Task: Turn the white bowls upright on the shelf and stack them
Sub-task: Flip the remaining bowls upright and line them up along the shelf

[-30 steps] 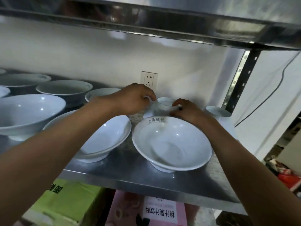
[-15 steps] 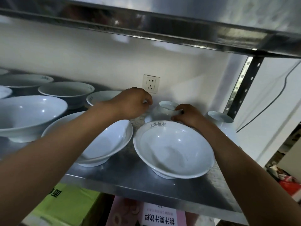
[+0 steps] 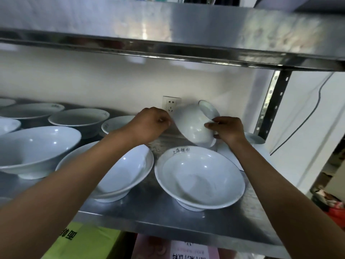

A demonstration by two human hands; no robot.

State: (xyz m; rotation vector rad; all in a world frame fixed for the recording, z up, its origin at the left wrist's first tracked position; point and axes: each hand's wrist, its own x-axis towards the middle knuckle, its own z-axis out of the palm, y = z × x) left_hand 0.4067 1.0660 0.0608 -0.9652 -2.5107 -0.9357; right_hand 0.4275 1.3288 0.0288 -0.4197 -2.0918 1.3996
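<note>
While the head view is being taken, a tilted bowl [image 3: 194,124] is being held off the shelf [image 3: 149,219] at centre frame, its foot ring turned toward the upper right and its mouth toward the lower left. It is being gripped between both hands: the left hand [image 3: 149,124] is closed on the rim at its left, the right hand [image 3: 227,129] on the wall near the foot. Below it, an upright front bowl [image 3: 199,176] is lying empty and nearest, a likely base for stacking. Other upright bowls, at left, are also showing empty.
</note>
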